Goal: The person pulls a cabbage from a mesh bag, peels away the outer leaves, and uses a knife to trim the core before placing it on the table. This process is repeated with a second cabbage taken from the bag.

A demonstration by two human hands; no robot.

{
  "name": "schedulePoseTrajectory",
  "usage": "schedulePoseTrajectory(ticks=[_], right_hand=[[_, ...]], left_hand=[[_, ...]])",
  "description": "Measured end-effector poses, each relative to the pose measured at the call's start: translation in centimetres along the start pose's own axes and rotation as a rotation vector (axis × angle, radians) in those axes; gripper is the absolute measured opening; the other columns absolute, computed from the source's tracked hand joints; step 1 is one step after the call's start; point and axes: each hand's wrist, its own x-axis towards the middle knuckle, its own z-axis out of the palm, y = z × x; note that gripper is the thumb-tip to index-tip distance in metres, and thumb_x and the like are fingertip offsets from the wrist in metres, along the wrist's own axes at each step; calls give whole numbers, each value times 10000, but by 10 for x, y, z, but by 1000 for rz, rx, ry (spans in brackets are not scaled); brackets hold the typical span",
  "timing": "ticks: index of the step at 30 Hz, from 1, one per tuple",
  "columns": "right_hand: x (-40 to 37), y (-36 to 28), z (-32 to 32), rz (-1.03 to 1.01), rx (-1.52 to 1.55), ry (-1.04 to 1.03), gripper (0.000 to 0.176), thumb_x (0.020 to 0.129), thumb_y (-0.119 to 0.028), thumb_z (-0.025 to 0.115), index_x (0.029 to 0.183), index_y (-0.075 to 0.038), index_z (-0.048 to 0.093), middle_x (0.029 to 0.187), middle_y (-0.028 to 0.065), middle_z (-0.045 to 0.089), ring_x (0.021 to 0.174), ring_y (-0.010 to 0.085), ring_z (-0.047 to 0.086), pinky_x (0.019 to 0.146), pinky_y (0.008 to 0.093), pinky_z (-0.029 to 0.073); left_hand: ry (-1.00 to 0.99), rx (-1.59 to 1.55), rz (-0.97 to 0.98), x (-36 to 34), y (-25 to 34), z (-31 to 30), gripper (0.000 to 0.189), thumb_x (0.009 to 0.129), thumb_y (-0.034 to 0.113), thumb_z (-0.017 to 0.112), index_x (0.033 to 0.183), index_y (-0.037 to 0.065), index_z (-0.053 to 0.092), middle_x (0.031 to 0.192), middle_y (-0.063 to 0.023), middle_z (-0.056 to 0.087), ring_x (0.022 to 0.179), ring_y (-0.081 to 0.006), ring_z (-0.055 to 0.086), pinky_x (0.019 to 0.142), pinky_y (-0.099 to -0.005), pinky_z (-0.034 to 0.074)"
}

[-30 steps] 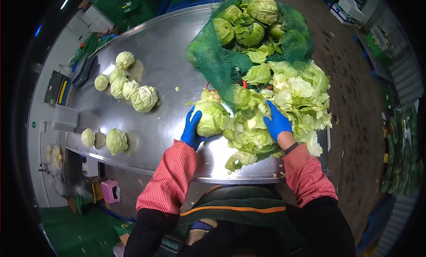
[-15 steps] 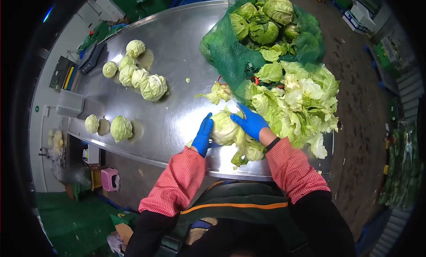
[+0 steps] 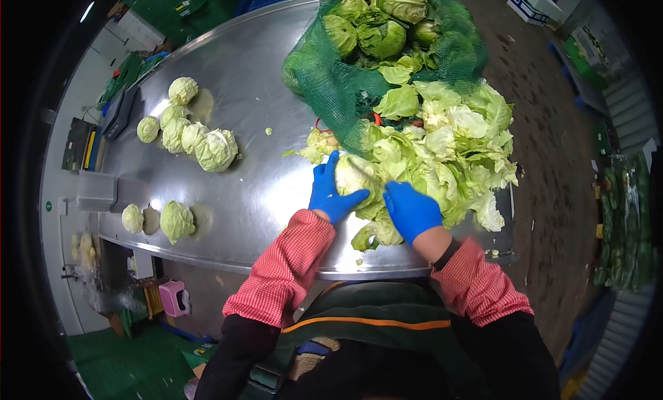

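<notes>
My left hand (image 3: 333, 191), in a blue glove, grips the near left side of a pale green cabbage (image 3: 356, 179) on the steel table. Its thumb and fingers are spread around the head. My right hand (image 3: 414, 211), also gloved, is closed at the cabbage's right side around a knife (image 3: 368, 175). The thin blade reaches over the cabbage, its handle hidden in my fist. A loose outer leaf (image 3: 377, 236) lies just below the cabbage. To the right spreads a large heap of stripped leaves (image 3: 452, 148).
A green mesh bag (image 3: 324, 75) with several untrimmed cabbages (image 3: 382, 40) stands at the far right of the steel table (image 3: 266, 75). Several trimmed cabbages (image 3: 216, 150) sit on the left, two more (image 3: 177, 221) near its front edge. A clear plastic bin (image 3: 97, 191) stands at the left end.
My right hand has gone from spread fingers on the cabbage to a closed grip on the knife. My left hand has shifted up around the cabbage's side. The whole view has shifted slightly.
</notes>
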Motion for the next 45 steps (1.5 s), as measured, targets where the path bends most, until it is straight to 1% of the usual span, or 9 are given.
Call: schedulePoseTrajectory(ticks=[7,14,18,23,27,29,35,43,45], right_hand=[[19,23,26,47,-156,53,85,873,-149,520,912,-87,565,831,149,625,691,334,668,563,444,535],[62,50,26,101,-119,94,105,875,-153,500,924,-99,577,860,179,652,753,354,665,637,458,525],[68,33,5,81,-4,-118,283,897,-333,557,1030,-84,575,964,160,667,843,366,657,728,468,513],[79,29,16,193,242,181,518,837,-472,643,1152,-72,554,1111,143,657,948,355,639,813,433,504],[96,57,46,146,271,-164,475,839,-488,628,1137,-122,573,1044,161,669,934,374,637,790,459,496],[94,67,61,271,254,-117,490,858,-540,581,1106,-117,583,983,148,686,913,366,643,766,455,494],[58,-7,0,307,340,-364,1017,703,-717,632,1459,-113,318,1293,244,551,1177,396,546,991,433,434],[28,36,37,575,950,-388,755,773,-457,717,1324,-6,465,899,169,680,711,290,669,683,353,546],[27,29,38,520,778,-372,747,762,-524,698,1248,10,507,927,189,678,784,326,671,742,375,535]], left_hand=[[-64,307,-221,28,34,15,1103,550,513,835,1423,32,361,1200,-249,460,1074,-394,563,923,-431,486],[34,238,-73,9,31,34,1095,557,487,838,1403,-5,347,1216,-290,418,1118,-456,516,927,-469,473],[67,47,-12,1,13,29,1098,577,399,854,1443,37,285,1193,-233,413,1084,-394,511,936,-462,459],[13,-34,263,-8,-7,18,1054,605,316,859,1440,25,285,1307,-234,375,1226,-389,431,1029,-433,398],[3,-111,205,-29,-10,16,1074,583,257,873,1442,19,274,1352,-210,365,1263,-376,403,1077,-433,354],[41,-220,156,-37,-22,17,1081,586,239,884,1448,25,267,1367,-198,355,1278,-360,395,1089,-426,344],[135,-191,141,-26,-19,28,1144,561,262,916,1461,37,246,1325,-189,376,1245,-345,417,1074,-425,355],[145,-157,155,-26,-10,29,1169,541,349,922,1453,23,268,1330,-187,389,1251,-339,412,1070,-430,350],[141,-121,186,-32,-5,34,1166,534,341,924,1447,22,272,1326,-187,380,1254,-345,405,1073,-433,348]])
